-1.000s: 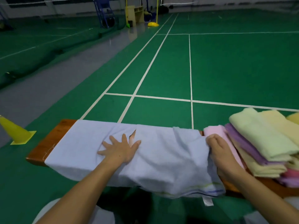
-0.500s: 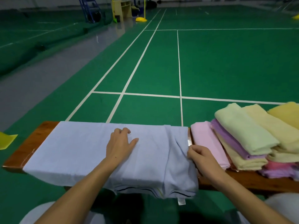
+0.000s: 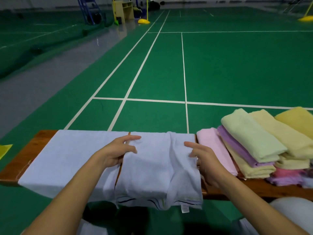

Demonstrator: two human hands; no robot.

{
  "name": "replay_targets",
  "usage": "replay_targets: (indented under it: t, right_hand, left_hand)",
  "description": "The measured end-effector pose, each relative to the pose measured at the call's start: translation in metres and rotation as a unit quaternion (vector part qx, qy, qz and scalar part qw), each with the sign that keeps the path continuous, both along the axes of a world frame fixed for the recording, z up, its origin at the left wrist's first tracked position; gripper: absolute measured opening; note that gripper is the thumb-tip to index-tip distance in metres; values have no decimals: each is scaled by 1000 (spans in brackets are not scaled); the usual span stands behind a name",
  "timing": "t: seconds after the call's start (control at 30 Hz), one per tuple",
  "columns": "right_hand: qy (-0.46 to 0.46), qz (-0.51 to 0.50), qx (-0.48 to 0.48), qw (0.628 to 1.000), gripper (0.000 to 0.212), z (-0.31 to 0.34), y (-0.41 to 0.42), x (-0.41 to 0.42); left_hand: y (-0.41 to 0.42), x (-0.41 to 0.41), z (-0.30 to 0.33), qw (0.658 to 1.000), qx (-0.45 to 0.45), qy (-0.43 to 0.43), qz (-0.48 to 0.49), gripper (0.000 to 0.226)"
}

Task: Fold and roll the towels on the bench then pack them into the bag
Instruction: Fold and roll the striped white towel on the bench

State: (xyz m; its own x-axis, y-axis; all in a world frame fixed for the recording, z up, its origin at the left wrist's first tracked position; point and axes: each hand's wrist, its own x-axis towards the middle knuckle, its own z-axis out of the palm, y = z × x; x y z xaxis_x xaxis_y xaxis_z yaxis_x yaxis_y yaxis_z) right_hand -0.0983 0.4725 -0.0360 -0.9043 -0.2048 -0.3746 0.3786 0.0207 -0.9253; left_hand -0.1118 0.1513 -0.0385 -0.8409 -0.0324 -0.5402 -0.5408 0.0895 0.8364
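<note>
Pale blue towel [image 3: 149, 168] draped across the wooden bench [image 3: 28, 155] | left hand [image 3: 116, 151] pinches its folded edge | right hand [image 3: 201, 158] grips the other side | risk: overhanging front hem drags the fold askew | stacked towels [image 3: 250, 141] just beside.

Towel [image 3: 71, 160] on bench [image 3: 39, 143], stack [image 3: 264, 143] right.
</note>
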Motion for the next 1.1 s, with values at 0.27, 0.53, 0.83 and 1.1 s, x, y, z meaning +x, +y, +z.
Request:
replay_targets:
  t: [0.27, 0.53, 0.83, 1.1]
  right_hand:
    - [212, -44, 141, 966, 19, -5, 19, -11]
    - [160, 7, 38, 986, 31, 32, 44, -1]
    - [192, -72, -28, 978, 26, 79, 54, 0]
    - [298, -74, -36, 951, 39, 132, 57, -2]
  left_hand:
    - [-3, 17, 27, 997, 4, 76, -13, 41]
    - [-11, 41, 50, 974, -55, 220, 17, 16]
    - [-7, 57, 108, 945, -90, 312, 48, 22]
    - [-19, 60, 154, 898, -201, 387, 59, 32]
